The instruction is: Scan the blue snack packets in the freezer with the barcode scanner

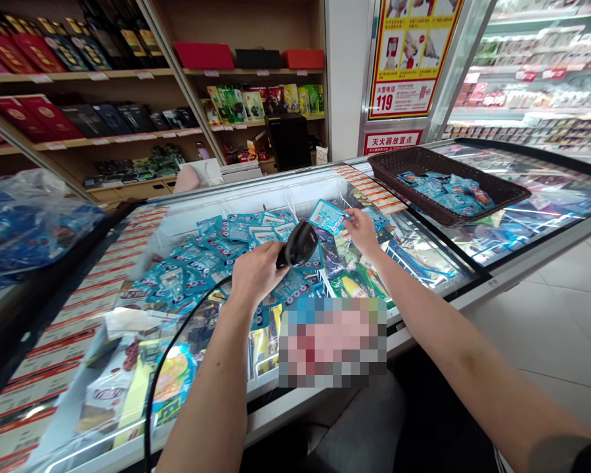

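Note:
My left hand [257,276] is wrapped round the handle of a black barcode scanner [301,244], whose head points to the right. From the handle a black cable [177,335] runs down to the lower left. My right hand [362,231] pinches the right end of a blue snack packet [327,217], with its printed white label panel facing up. The packet is just beyond the scanner head. Under my left hand and beyond it, many similar blue packets [192,263] lie heaped on the glass top of a chest freezer [270,420].
A dark brown wicker basket [505,192] with more blue packets stands on the freezer at the right. Plastic-wrapped blue goods [24,223] sit at the far left. Shelves of boxes [204,56] and a black box-like object [289,141] are behind. A blurred patch covers part of the near edge.

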The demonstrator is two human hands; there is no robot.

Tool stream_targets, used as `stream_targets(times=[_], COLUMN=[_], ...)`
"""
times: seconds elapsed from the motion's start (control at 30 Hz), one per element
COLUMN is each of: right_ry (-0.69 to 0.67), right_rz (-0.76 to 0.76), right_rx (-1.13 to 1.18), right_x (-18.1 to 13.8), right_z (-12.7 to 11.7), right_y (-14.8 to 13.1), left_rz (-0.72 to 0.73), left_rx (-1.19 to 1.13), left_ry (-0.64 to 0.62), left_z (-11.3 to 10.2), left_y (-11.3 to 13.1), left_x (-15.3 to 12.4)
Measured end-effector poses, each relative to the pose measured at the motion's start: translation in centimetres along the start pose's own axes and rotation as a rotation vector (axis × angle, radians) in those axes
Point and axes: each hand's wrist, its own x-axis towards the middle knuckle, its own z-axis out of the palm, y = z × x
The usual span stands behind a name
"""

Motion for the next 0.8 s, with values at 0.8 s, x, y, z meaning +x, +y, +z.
stream_targets(times=[0.8], right_ry=[0.261], right_rz=[-0.056], right_rx=[-0.89], right_x=[-0.9], right_z=[-2.8], right_y=[-1.7], left_rz=[-0.019], left_rx=[0.046], left_ry=[0.009], left_z=[0.4], left_y=[-0.1], left_x=[0.0])
